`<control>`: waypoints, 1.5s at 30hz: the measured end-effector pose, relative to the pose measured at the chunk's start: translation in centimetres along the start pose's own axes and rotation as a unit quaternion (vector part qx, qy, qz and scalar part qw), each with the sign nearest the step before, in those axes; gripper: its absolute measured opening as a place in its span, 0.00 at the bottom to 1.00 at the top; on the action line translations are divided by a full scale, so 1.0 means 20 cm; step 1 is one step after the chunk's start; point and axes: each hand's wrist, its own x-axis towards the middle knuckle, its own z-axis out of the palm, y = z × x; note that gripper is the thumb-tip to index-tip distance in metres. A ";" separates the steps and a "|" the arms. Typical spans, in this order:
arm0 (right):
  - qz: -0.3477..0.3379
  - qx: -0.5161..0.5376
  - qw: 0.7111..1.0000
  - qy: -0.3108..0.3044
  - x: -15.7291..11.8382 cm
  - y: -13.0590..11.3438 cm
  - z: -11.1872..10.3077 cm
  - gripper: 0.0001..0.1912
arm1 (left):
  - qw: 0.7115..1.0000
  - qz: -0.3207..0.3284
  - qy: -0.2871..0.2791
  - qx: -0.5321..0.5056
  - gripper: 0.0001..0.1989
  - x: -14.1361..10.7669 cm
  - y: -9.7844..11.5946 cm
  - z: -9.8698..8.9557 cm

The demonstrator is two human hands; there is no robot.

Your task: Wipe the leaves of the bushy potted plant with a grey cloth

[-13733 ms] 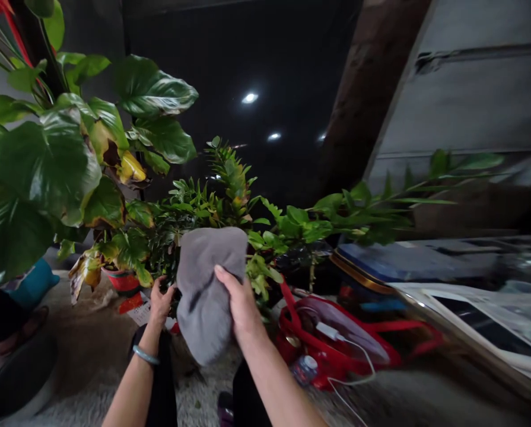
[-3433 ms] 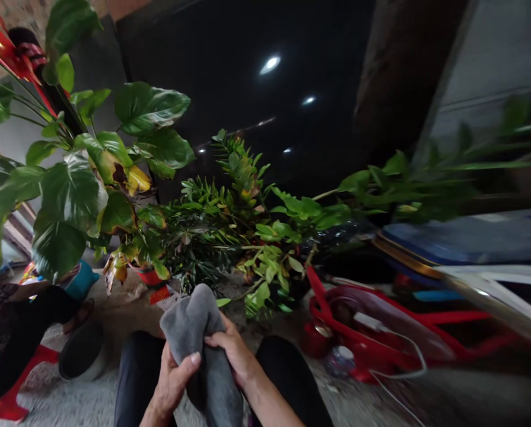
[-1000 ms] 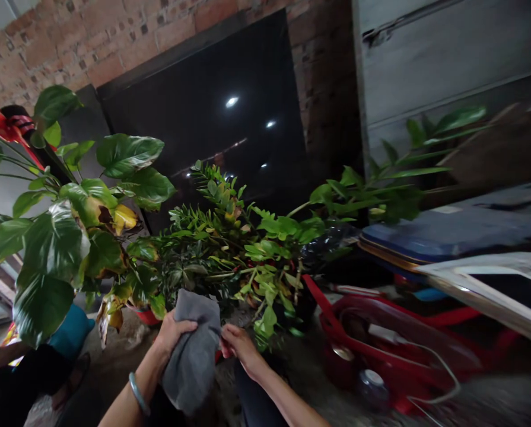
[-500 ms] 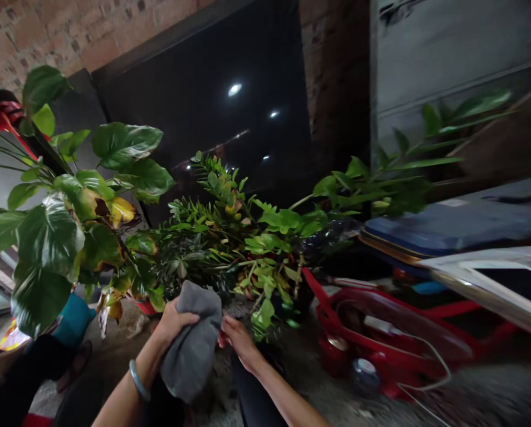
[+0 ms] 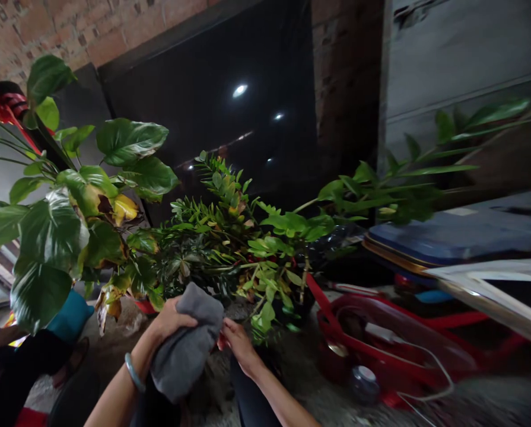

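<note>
Gry cloth (image 5: 187, 347) matt; dk panel (image 5: 194, 101) smooth, glossy; wall (image 5: 87, 29) rough brick.

Wears a smooth, rounded, pale grey-blue bangle (image 5: 134, 373) with faint sheen at wrist of left hand (image 5: 168, 321). Shows right hand (image 5: 239, 345) and both forearms bare. Wears plain, near-black trousers (image 5: 249, 396), faintly bluish on right leg.

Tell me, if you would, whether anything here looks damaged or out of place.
The large-leaved plant looks unhealthy: a yellow leaf has brown patches, and a withered leaf hangs low, unlike its glossy green leaves. A white cable also trails loosely outside the red bag.
</note>
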 end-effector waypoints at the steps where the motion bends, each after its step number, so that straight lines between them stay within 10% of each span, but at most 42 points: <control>1: 0.000 0.001 1.000 -0.002 0.00 0.00 -0.01 0.22 | 0.999 -0.007 -0.041 0.005 0.19 -0.03 0.01 -0.01; 4: 0.010 0.000 1.000 0.009 0.00 0.00 0.00 0.23 | 0.998 0.029 -0.047 -0.013 0.22 -0.06 0.16 -0.07; 10: 0.014 -0.034 0.999 0.038 -0.01 0.00 0.04 0.20 | 0.967 0.133 0.195 -0.098 0.21 0.12 0.28 -0.05; 17: -0.018 -0.049 0.998 0.018 -0.01 0.00 -0.01 0.21 | 0.999 0.036 0.000 0.019 0.19 0.03 -0.02 0.00; 22: 0.019 -0.011 0.999 0.039 0.00 0.00 -0.01 0.22 | 0.976 0.140 0.148 -0.082 0.24 0.13 0.25 -0.05; 25: 0.022 0.003 0.998 0.053 0.00 -0.01 0.00 0.23 | 0.957 0.162 0.214 -0.106 0.24 0.20 0.24 0.02; 30: -0.009 0.005 0.999 0.038 -0.01 0.00 -0.01 0.25 | 0.998 0.039 0.054 -0.010 0.18 0.10 -0.01 0.10; 33: -0.014 -0.012 0.999 0.039 -0.03 -0.02 -0.02 0.24 | 0.999 0.031 -0.020 -0.020 0.20 -0.01 0.06 0.04; 38: -0.008 -0.030 0.997 0.067 -0.05 -0.04 -0.02 0.24 | 0.979 0.095 0.159 -0.090 0.24 -0.06 0.30 -0.16; 41: -0.010 -0.015 0.997 0.070 -0.05 -0.04 -0.02 0.24 | 0.959 0.071 0.249 -0.111 0.20 -0.05 0.19 -0.19; 45: -0.006 -0.014 0.997 0.082 -0.04 -0.03 -0.03 0.24 | 0.986 -0.016 0.140 -0.086 0.15 -0.13 -0.08 -0.11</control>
